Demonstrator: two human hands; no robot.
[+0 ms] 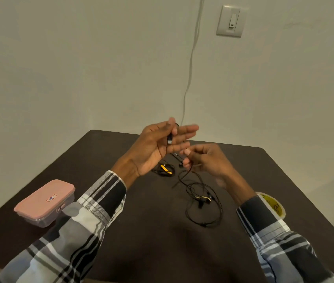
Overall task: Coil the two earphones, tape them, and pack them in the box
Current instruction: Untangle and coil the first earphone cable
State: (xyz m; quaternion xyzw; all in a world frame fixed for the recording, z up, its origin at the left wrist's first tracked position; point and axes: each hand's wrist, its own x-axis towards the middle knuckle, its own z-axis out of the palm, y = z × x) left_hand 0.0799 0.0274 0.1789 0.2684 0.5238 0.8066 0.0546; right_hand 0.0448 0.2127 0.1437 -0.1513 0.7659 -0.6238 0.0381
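My left hand (158,146) is raised above the dark table (141,231), thumb pinning the black plug end of an earphone (169,139) against its spread fingers. My right hand (207,160) pinches the same earphone's black cable, which drops to loose loops (202,203) on the table with the earbuds among them. A second earphone (165,170) lies coiled and bound with yellow tape, just beyond and below my hands. The box (45,203), clear with a pink lid, sits closed at the left. A yellow tape roll (273,204) shows behind my right sleeve.
A grey wall stands close behind the table's far edge. A thin cable (190,64) hangs down the wall, and a switch plate (231,21) is mounted at the upper right. The table's right edge drops away near the tape roll.
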